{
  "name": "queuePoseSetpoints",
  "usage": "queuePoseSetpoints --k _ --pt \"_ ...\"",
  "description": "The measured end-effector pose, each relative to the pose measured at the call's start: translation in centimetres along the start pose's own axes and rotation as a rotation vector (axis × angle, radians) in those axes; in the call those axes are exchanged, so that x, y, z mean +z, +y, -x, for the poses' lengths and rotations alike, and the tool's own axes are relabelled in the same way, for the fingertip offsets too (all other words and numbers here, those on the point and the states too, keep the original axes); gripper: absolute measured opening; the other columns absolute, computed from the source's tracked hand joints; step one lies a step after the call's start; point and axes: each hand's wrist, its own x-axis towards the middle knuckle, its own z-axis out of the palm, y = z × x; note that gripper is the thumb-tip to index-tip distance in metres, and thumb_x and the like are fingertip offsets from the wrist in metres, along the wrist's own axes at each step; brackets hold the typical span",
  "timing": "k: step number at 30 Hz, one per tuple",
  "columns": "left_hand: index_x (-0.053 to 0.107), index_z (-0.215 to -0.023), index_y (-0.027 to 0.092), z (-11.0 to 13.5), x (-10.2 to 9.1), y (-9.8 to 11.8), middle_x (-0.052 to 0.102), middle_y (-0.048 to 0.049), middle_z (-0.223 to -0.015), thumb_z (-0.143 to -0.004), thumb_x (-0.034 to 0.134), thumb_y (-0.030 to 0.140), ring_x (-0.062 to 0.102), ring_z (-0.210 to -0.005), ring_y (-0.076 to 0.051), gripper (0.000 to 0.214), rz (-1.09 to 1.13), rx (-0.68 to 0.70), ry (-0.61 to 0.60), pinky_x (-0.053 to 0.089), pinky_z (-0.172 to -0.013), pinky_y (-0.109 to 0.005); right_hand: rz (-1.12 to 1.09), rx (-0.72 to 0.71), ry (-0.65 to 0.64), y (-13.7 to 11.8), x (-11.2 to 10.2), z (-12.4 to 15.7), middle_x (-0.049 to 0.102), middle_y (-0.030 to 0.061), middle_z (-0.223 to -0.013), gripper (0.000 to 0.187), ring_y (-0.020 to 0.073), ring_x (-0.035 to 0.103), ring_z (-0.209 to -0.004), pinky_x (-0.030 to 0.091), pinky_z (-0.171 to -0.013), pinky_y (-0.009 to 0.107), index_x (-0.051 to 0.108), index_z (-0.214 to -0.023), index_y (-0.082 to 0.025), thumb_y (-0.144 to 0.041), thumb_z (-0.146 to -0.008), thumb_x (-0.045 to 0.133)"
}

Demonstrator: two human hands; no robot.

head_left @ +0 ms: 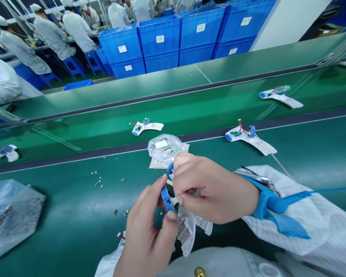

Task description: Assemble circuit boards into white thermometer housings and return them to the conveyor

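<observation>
Over the smooth green worktop [75, 200], the left hand [145, 234] pinches a blue rounded plastic part [166, 197] between thumb and fingers while the right hand [207, 186], curled nearly closed, its hold unclear, seemingly adjusts it, calling next for steadiness.

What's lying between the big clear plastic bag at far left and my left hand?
In the head view, a few small grey pieces lie on the green work surface there, nearer your left hand than the bag.
</observation>
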Motion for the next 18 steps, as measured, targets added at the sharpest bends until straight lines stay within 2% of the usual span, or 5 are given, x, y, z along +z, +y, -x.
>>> queuePoseSetpoints --k 4,9,14,16,18 --pt "0.051 -0.128 0.028 0.2 0.0 -0.1 0.065 -0.004 -0.092 -0.083 0.055 0.023 0.06 -0.075 -0.019 0.045 -0.153 0.084 -0.079 0.047 -0.067 -0.029 0.046 -0.016 0.009 -0.1 0.1 0.1 0.04 -0.0025 -0.045 0.024 0.01 0.033 -0.053 0.03 -0.064 0.029 0.032 -0.047 -0.017 -0.009 -0.069 0.039" --pt "0.044 -0.129 0.03 0.2 0.5 0.1 0.059 0.0001 -0.085 -0.089 0.045 0.024 0.057 -0.071 -0.015 0.041 -0.208 0.159 -0.045 0.043 -0.062 -0.026 0.114 -0.02 0.043 -0.4 0.2 0.1 0.037 -0.0022 -0.046 0.024 0.0105 0.03 -0.055 0.028 -0.065 0.03 0.032 -0.047 -0.016 -0.009 -0.069 0.039" --pt "0.036 -0.134 0.034 0.9 1.0 0.5 0.062 -0.0027 -0.098 -0.091 0.039 0.032 0.06 -0.082 -0.021 0.043 -0.24 0.056 -0.076 0.044 -0.067 -0.03 0.047 -0.017 0.03 -0.4 0.3 0.1 0.036 -0.0027 -0.046 0.024 0.0098 0.03 -0.054 0.029 -0.064 0.029 0.03 -0.048 -0.016 -0.009 -0.068 0.039" --pt "0.033 -0.134 0.032 1.2 1.4 0.6 0.063 -0.0058 -0.107 -0.089 0.041 0.036 0.061 -0.088 -0.025 0.046 -0.255 -0.023 -0.068 0.044 -0.072 -0.035 0.027 0.007 0.02 -0.4 0.4 0.2 0.037 -0.0029 -0.045 0.025 0.0095 0.03 -0.053 0.03 -0.065 0.029 0.029 -0.047 -0.016 -0.008 -0.068 0.04" --pt "0.034 -0.131 0.028 1.4 1.8 0.7 0.065 -0.0089 -0.105 -0.086 0.045 0.038 0.063 -0.086 -0.028 0.048 -0.292 -0.08 -0.076 0.045 -0.071 -0.039 -0.006 0.018 -0.003 -0.4 0.5 0.2 0.039 -0.0029 -0.045 0.025 0.0092 0.03 -0.052 0.03 -0.066 0.029 0.029 -0.047 -0.016 -0.008 -0.068 0.04"
